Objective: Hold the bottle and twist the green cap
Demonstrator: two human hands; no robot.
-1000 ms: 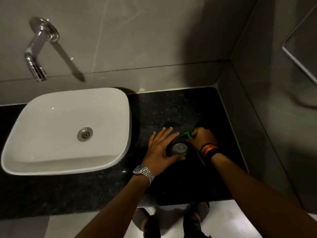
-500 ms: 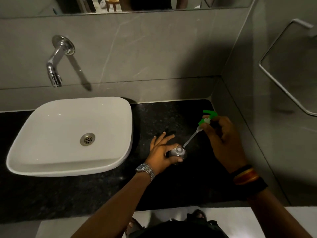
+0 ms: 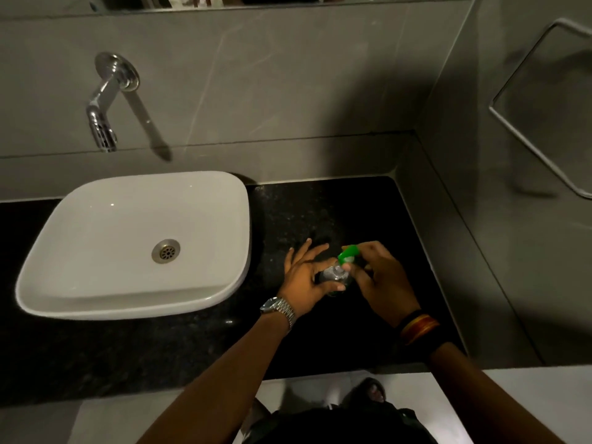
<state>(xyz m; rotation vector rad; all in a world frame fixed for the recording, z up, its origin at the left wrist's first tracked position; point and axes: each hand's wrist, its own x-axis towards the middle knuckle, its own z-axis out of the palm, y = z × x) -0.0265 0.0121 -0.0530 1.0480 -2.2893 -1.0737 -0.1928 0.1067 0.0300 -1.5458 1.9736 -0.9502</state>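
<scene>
A small clear bottle (image 3: 334,277) stands on the black granite counter (image 3: 336,206), right of the basin. My left hand (image 3: 307,277), with a metal watch at the wrist, holds the bottle between thumb and index finger while the other fingers spread out. My right hand (image 3: 378,277) grips the green pump head (image 3: 349,254) directly over the bottle's mouth. The pump's tube is hidden, so it seems to be inside the bottle. Coloured bands circle my right wrist.
A white basin (image 3: 134,248) with a metal drain sits on the counter's left. A chrome tap (image 3: 105,104) juts from the grey tiled wall above it. A metal towel rail (image 3: 538,149) is fixed to the right wall. My feet show on the pale floor.
My right hand, which had lifted the green pump head with its tube out and to the upper right, has brought it back down onto the bottle's mouth. My left hand stayed on the bottle.
</scene>
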